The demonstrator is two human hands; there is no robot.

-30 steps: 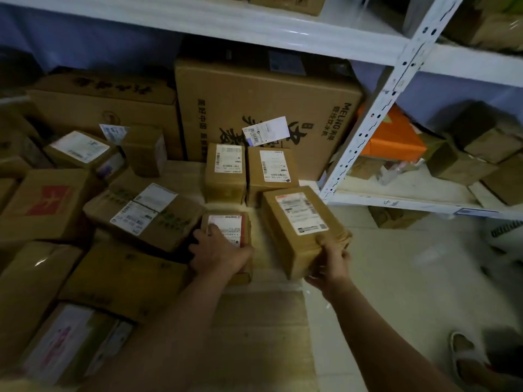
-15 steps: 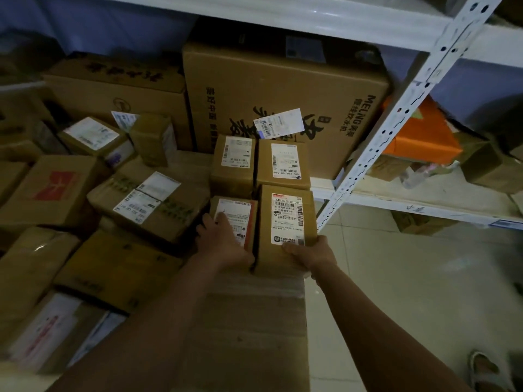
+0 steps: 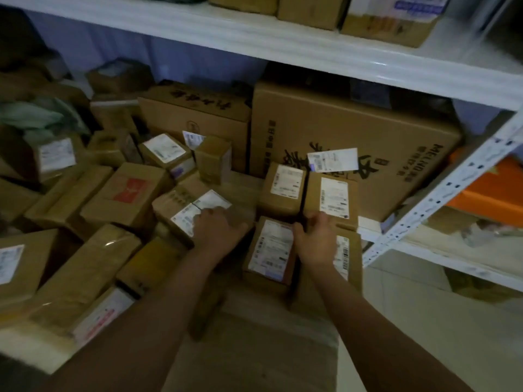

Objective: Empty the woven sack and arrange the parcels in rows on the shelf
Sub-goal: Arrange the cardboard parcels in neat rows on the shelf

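Observation:
Four small brown parcels with white labels stand two by two on the shelf board: back-left parcel, back-right parcel, front-left parcel and front-right parcel. My right hand lies on the front-right parcel, thumb in the gap beside the front-left one, fingers curled over its far end. My left hand rests with spread fingers on a flat labelled box to the left. No woven sack is in view.
A large printed carton stands behind the four parcels. Several loose boxes crowd the left, among them a red-marked box. A white shelf runs overhead, and a perforated upright bounds the right. An orange box lies beyond it.
My right hand slid from the near end of the front-right parcel onto its top. My left hand left the front-left parcel and moved onto the flat box. The view shifted left.

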